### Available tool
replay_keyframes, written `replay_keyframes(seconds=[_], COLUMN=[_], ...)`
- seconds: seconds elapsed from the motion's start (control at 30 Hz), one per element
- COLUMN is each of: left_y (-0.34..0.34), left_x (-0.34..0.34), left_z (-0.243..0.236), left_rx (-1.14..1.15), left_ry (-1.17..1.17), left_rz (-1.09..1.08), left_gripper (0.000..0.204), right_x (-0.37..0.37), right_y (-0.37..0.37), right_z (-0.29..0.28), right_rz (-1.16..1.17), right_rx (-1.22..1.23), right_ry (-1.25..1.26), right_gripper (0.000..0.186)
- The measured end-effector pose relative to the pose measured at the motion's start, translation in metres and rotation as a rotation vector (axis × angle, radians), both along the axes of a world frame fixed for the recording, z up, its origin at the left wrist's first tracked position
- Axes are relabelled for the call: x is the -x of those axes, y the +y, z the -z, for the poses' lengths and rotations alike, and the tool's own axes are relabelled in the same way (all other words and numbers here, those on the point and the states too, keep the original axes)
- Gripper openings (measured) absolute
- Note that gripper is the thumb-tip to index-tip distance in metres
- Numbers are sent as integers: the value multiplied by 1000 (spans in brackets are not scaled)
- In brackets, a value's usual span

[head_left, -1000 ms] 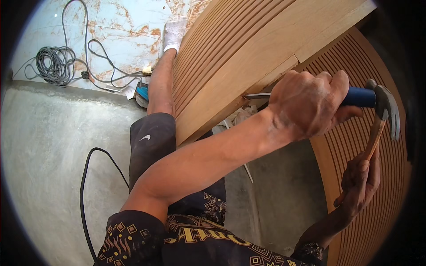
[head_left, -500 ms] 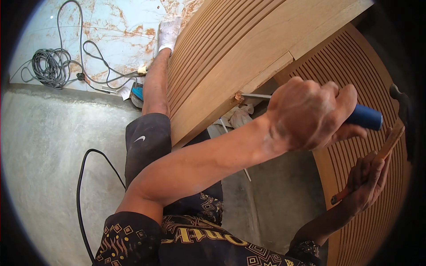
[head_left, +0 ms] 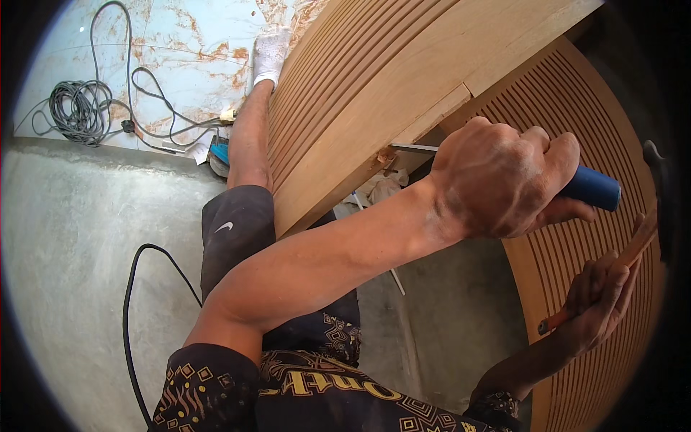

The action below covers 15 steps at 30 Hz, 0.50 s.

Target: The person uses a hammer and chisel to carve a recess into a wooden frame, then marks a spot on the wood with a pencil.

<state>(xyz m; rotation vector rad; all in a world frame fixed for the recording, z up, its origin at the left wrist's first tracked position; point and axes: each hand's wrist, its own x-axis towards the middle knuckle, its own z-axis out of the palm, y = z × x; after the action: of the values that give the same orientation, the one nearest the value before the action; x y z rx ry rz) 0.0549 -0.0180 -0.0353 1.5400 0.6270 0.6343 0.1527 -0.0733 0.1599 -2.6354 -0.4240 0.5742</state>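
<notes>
My left hand [head_left: 500, 180] is wrapped round the blue handle of a chisel [head_left: 596, 189]. Its metal blade points left, the tip at a small rough notch [head_left: 383, 158] with splintered chips in the edge of a wooden panel [head_left: 403, 93]. Grooves run along the panel's curved face; the edge is plain. Lower right, my right hand [head_left: 597, 291] grips the wooden handle of a hammer [head_left: 639, 241]. The hammer's dark head, partly lost in the black rim of the picture, is to the right of the chisel's butt, apart from it.
A second curved, grooved panel [head_left: 590, 108] stands at the right. My left leg [head_left: 252, 137] lies along the first panel. Beyond are a coiled grey cable [head_left: 75, 111], a blue power tool [head_left: 219, 153] and a stained pale sheet [head_left: 180, 50]. A black cable [head_left: 131, 288] crosses the concrete floor [head_left: 79, 237].
The chisel's blade has turned slightly and its tip has shifted a little at the notch. The hammer has moved slightly to the right, away from the chisel's butt.
</notes>
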Motion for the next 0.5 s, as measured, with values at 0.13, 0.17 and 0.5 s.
replay_keyframes(seconds=[0.13, 0.17, 0.5], left_y=[-3, -2, 6], left_x=[-3, -2, -1], left_z=[0, -1, 0], left_rx=[-25, -20, 22], left_ry=[4, 1, -28], left_rz=[-42, -32, -6], left_gripper=[72, 72, 71], right_x=[-8, -8, -4], right_y=[-9, -9, -5], right_z=[-8, -9, -7], right_rz=[-45, -42, -10], right_rx=[-26, -26, -32], right_ry=[22, 19, 8], right_gripper=[55, 55, 55])
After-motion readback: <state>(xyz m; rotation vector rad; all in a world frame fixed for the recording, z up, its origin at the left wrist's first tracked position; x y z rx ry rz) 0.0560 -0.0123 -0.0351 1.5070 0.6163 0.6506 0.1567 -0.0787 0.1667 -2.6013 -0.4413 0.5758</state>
